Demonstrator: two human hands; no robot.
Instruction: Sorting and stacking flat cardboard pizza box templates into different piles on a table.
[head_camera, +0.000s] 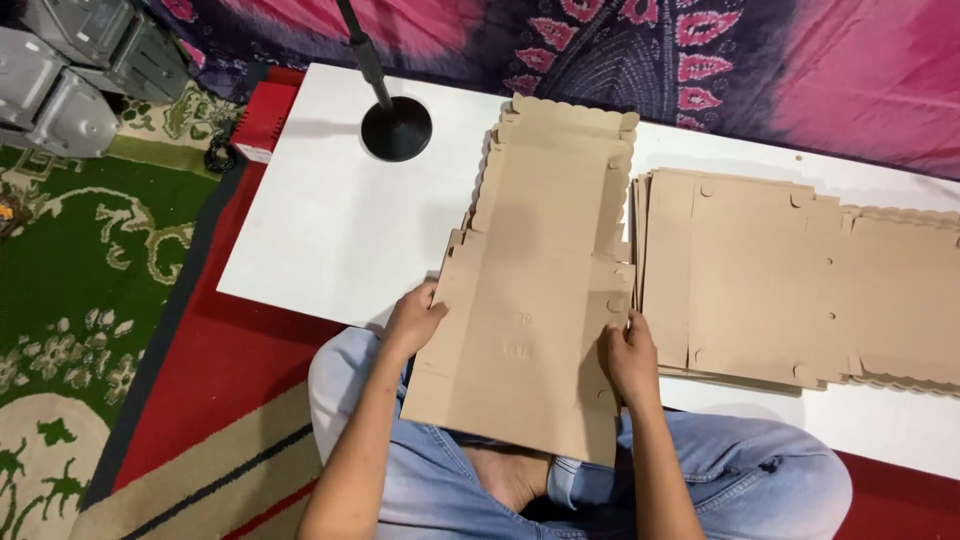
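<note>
While we sit cross-legged in jeans, the head view shows our left hand (412, 318) gripping the left edge of a flat die-cut cardboard box blank (535, 290), our right hand (630, 358) gripping its right edge. It lies half on the white board (320, 230), near end over our lap. Just right: stack of identical blanks (790, 290). Black round stand base (396, 128) sits far left; red box (265, 122) beside the board.
</note>
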